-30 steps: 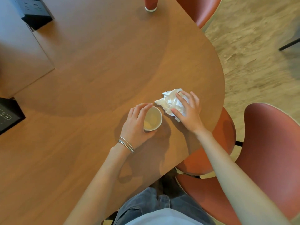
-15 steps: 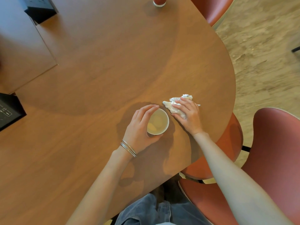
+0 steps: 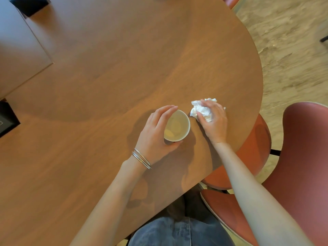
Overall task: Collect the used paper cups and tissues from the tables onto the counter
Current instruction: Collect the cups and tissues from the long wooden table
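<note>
A white paper cup (image 3: 179,126) stands upright on the wooden table (image 3: 110,71), near its rounded right end, and looks empty inside. My left hand (image 3: 154,134) wraps around the cup, fingers on its far side and thumb on the near side. Just right of the cup lies a crumpled white tissue (image 3: 200,110). My right hand (image 3: 213,121) covers the tissue and gathers it under curled fingers, hiding its right part.
Two red chairs sit at the table's right, one seat (image 3: 255,150) tucked under the edge and one backrest (image 3: 305,157) nearer me. A black box (image 3: 7,118) is set in the table at the left edge. Stone-look floor (image 3: 284,50) lies beyond.
My right hand has bunched the tissue into a tighter wad under its fingers. My left hand has stayed around the cup. The view has shifted, and the red cup at the far edge has left the frame.
</note>
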`<action>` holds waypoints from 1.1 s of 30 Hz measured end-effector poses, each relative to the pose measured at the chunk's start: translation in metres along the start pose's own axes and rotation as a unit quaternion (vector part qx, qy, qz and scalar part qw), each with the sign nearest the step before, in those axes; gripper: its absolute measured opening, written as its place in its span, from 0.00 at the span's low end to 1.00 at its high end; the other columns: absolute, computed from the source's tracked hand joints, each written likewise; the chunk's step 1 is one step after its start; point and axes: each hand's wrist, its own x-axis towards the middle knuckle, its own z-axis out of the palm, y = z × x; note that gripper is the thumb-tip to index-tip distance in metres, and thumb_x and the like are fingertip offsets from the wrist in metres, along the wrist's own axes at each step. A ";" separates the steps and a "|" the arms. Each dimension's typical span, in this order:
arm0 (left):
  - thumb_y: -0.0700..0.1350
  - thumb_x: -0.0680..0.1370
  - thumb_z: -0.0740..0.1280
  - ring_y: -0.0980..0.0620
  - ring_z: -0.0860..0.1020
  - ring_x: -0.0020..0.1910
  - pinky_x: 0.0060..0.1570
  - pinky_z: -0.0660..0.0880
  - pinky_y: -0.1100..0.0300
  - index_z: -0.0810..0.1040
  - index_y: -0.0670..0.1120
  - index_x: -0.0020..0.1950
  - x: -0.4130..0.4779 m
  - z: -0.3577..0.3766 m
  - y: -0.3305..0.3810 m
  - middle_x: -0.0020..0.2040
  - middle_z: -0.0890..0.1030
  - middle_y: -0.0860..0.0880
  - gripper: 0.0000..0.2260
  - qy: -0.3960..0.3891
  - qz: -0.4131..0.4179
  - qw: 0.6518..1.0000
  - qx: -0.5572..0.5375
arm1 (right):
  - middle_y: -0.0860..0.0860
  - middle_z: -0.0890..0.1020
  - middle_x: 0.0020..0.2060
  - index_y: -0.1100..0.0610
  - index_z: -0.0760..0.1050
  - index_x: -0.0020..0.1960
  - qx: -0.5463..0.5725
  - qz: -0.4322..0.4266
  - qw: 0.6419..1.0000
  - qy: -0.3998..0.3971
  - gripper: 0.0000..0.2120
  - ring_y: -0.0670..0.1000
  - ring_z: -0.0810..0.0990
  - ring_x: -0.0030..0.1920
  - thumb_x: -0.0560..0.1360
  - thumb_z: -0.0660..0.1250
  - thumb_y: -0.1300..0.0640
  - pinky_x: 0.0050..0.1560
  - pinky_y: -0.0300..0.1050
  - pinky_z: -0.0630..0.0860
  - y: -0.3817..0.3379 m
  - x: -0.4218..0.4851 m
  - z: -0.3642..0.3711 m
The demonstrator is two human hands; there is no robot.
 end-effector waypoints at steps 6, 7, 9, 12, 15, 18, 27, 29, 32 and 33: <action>0.49 0.65 0.75 0.50 0.70 0.62 0.58 0.69 0.59 0.64 0.47 0.69 -0.008 0.001 0.003 0.66 0.69 0.47 0.36 0.003 -0.001 1.000 -0.006 | 0.57 0.78 0.49 0.61 0.78 0.53 -0.008 -0.026 1.000 -0.003 0.15 0.51 0.70 0.56 0.68 0.70 0.56 0.61 0.38 0.66 0.001 -0.014 -0.007; 0.49 0.64 0.75 0.50 0.70 0.62 0.58 0.68 0.60 0.64 0.47 0.69 -0.009 0.002 0.004 0.66 0.69 0.47 0.36 0.000 -0.004 1.000 -0.005 | 0.56 0.80 0.48 0.61 0.79 0.51 -0.007 -0.028 1.000 -0.008 0.13 0.51 0.71 0.55 0.68 0.70 0.57 0.60 0.36 0.65 0.002 -0.017 -0.007; 0.48 0.64 0.77 0.50 0.70 0.62 0.56 0.68 0.61 0.64 0.47 0.69 -0.011 0.002 0.005 0.65 0.69 0.47 0.38 -0.007 -0.013 1.000 -0.001 | 0.57 0.81 0.44 0.61 0.80 0.48 -0.002 -0.026 1.000 -0.012 0.11 0.50 0.73 0.51 0.68 0.69 0.58 0.57 0.35 0.66 0.001 -0.023 -0.010; 0.46 0.62 0.78 0.48 0.71 0.60 0.55 0.68 0.59 0.65 0.47 0.68 -0.014 0.003 0.008 0.64 0.70 0.47 0.38 -0.005 -0.030 1.000 -0.003 | 0.56 0.80 0.43 0.60 0.80 0.48 0.008 -0.016 1.000 -0.026 0.10 0.48 0.75 0.48 0.68 0.68 0.59 0.51 0.37 0.70 -0.004 -0.033 -0.018; 0.46 0.62 0.78 0.47 0.73 0.58 0.55 0.71 0.55 0.66 0.46 0.67 -0.019 0.005 0.014 0.62 0.71 0.46 0.36 0.007 -0.040 0.999 -0.008 | 0.53 0.77 0.45 0.58 0.80 0.50 0.049 0.023 0.997 -0.049 0.12 0.43 0.74 0.46 0.67 0.69 0.59 0.49 0.29 0.69 -0.013 -0.040 -0.032; 0.48 0.62 0.77 0.47 0.73 0.58 0.52 0.74 0.53 0.66 0.50 0.66 -0.029 0.008 0.021 0.62 0.72 0.48 0.35 0.017 -0.049 0.999 -0.008 | 0.52 0.77 0.44 0.56 0.81 0.49 0.068 0.047 0.995 -0.061 0.11 0.38 0.74 0.44 0.67 0.70 0.62 0.47 0.27 0.68 -0.022 -0.048 -0.051; 0.47 0.61 0.78 0.51 0.72 0.59 0.51 0.68 0.62 0.67 0.50 0.66 -0.080 0.018 0.063 0.62 0.71 0.50 0.37 0.078 -0.098 0.992 -0.004 | 0.54 0.80 0.44 0.54 0.81 0.45 0.109 0.036 0.992 -0.057 0.09 0.41 0.75 0.45 0.67 0.70 0.64 0.47 0.26 0.67 -0.043 -0.066 -0.111; 0.48 0.61 0.78 0.51 0.72 0.59 0.52 0.69 0.60 0.67 0.50 0.66 -0.096 0.024 0.081 0.62 0.71 0.50 0.37 0.086 -0.094 0.992 0.003 | 0.53 0.81 0.43 0.54 0.81 0.44 0.112 0.017 0.992 -0.047 0.09 0.41 0.76 0.44 0.66 0.71 0.64 0.46 0.28 0.68 -0.047 -0.076 -0.127; 0.47 0.61 0.78 0.50 0.72 0.59 0.54 0.71 0.58 0.67 0.49 0.66 -0.123 0.035 0.111 0.62 0.71 0.49 0.37 0.107 -0.082 0.991 0.002 | 0.50 0.80 0.42 0.53 0.81 0.44 0.115 -0.010 0.992 -0.058 0.09 0.37 0.75 0.42 0.65 0.71 0.63 0.45 0.29 0.68 -0.051 -0.100 -0.159; 0.47 0.61 0.79 0.50 0.72 0.58 0.54 0.70 0.59 0.67 0.49 0.66 -0.132 0.039 0.121 0.62 0.72 0.49 0.37 0.116 -0.082 0.990 0.002 | 0.49 0.80 0.42 0.53 0.81 0.44 0.110 -0.018 0.992 -0.063 0.09 0.37 0.75 0.42 0.65 0.71 0.63 0.44 0.28 0.68 -0.050 -0.109 -0.171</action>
